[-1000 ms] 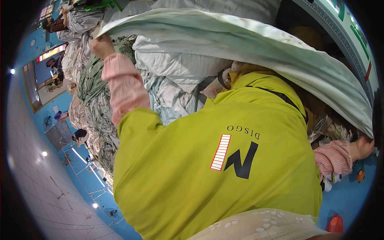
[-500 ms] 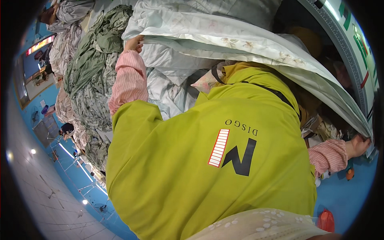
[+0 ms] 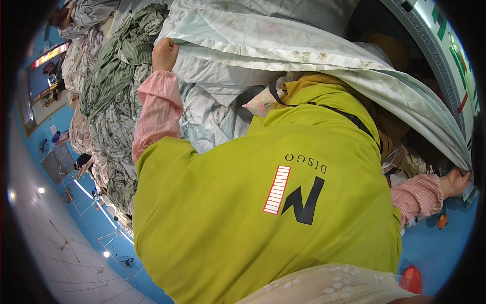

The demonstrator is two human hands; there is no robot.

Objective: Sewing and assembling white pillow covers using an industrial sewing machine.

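Note:
A long pale bed sheet or similar cloth, white with faint flowers and a mint tint, stretches between my two hands across the top of the view. At its left end my left hand is closed in a fist around the edge. Far to the right, my right hand grips the other end, where the cloth gathers into narrow folds. The middle of the sheet sags in loose pleats just above my yellow-green apron. My fingertips are partly hidden by the cloth and the curled fingers.
Crumpled white fabric lies beneath the sheet. Left of it rises a heap of green patterned cloth. A grey ruled edge curves along the upper right. A red bag is at the lower right, and another person is far left.
My left hand has turned so its back shows more, and its forearm has shifted slightly left. The sheet's pleats have flattened a little. My right hand stays nearly in place.

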